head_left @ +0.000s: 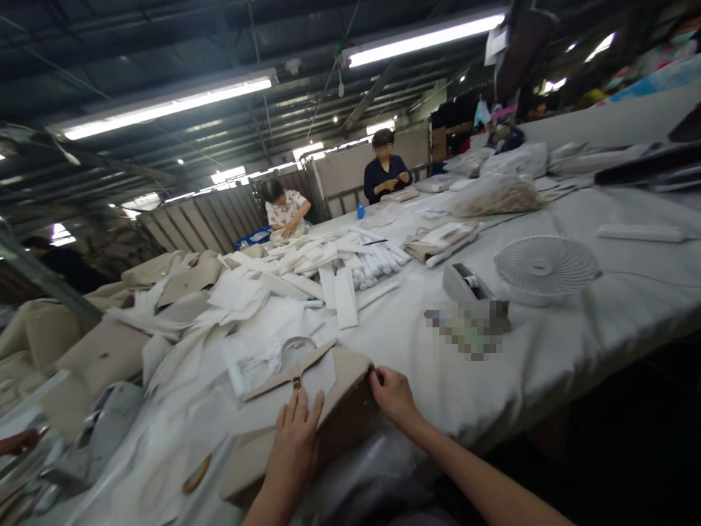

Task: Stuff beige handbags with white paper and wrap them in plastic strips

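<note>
A beige handbag lies in front of me at the table's near edge, its flap and a small gold clasp facing up. White paper shows against the flap. My left hand rests flat on the bag with its fingers stretched, the tips just below the clasp. With thumb and fingers closed, my right hand pinches the bag's far right corner. The underside of the bag and my left palm are hidden.
White paper strips and rolls are heaped beyond the bag. A tape dispenser and a round fan stand to the right. Beige bags pile up on the left, near another person's hand. Two people work across the table.
</note>
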The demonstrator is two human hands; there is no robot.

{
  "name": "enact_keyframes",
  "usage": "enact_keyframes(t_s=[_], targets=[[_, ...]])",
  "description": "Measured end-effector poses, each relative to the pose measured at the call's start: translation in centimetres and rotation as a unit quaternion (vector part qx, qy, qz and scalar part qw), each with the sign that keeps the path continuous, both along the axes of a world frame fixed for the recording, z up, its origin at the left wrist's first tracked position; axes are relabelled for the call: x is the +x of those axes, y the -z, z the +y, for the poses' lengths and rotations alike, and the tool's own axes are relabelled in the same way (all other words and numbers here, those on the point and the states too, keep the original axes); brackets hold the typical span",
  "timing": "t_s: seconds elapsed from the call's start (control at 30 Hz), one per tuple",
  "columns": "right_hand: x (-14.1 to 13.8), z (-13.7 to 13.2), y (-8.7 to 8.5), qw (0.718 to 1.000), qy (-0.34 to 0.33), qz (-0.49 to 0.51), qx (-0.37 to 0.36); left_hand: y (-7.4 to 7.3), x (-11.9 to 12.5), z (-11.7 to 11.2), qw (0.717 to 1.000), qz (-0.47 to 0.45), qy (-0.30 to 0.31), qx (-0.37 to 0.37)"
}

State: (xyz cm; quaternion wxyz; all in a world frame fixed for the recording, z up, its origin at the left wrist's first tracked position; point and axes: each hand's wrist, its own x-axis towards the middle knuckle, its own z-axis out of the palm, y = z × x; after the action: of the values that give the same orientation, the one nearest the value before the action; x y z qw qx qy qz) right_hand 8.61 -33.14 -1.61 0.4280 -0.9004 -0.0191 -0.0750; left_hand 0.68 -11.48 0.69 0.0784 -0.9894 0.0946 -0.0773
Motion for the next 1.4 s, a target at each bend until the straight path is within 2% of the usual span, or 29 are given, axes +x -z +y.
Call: enact_keyframes(t_s=[0.1,0.2,0.3,0.47,0.57,0.67,0.77,0.9,1.0,1.1,1.17,1.27,1.33,1.4], targets=[[1.5,-0.5,0.0,0.999,-0.022,0.006,-0.031,0.5,0.6,-0.6,1.000,0.006,0.001,-0.017],[1.1,-1.7,0.2,0.997,-0.058,0.011,-0.051,0.6,1.0,-1.0,0.998,0.023,-0.007,-0.050],[-2.1,-2.4,0.8,0.995,-0.078,-0.011,-0.059,0.4,1.0,-1.0,0.996,0.032,-0.011,-0.086],[-9.2,-1.9,3.3,0.977,-0.145,-0.098,-0.118,-0.5,0.9,-0.8,0.994,0.019,-0.011,-0.103],[-10.5,-1.1,4.0,0.975,-0.133,-0.078,-0.159,-1.0,0.9,-0.8,0.995,0.010,-0.009,-0.103],[-10.0,-0.2,3.2,0.978,-0.140,-0.002,-0.152,-1.7,0.9,-0.8,0.995,0.026,-0.013,-0.100],[-9.6,0.6,2.4,0.981,-0.157,0.066,-0.092,-2.3,0.9,-0.6,0.994,0.045,-0.013,-0.102],[-10.4,0.8,2.6,0.980,-0.169,0.096,-0.044,-2.8,0.5,0.0,0.992,0.046,-0.003,-0.113],[-10.7,-0.1,2.5,0.974,-0.197,0.084,-0.076,-2.7,0.1,0.3,0.992,0.044,0.009,-0.118],[-9.2,-1.0,0.2,0.968,-0.193,-0.022,-0.157,-2.3,0.0,0.3,0.993,0.035,0.015,-0.115],[-7.2,-0.7,-2.3,0.948,-0.206,-0.160,-0.183,-2.1,0.3,0.3,0.993,0.017,0.024,-0.110],[-3.2,1.3,-5.5,0.870,-0.324,-0.303,-0.215,-2.3,0.6,0.0,0.993,-0.045,0.038,-0.105],[-0.9,3.0,-6.2,0.828,-0.382,-0.328,-0.248,-2.4,0.0,-0.2,0.988,-0.106,0.035,-0.110],[0.8,4.4,-5.9,0.813,-0.402,-0.326,-0.267,-1.8,-1.7,-0.6,0.970,-0.190,0.040,-0.144]])
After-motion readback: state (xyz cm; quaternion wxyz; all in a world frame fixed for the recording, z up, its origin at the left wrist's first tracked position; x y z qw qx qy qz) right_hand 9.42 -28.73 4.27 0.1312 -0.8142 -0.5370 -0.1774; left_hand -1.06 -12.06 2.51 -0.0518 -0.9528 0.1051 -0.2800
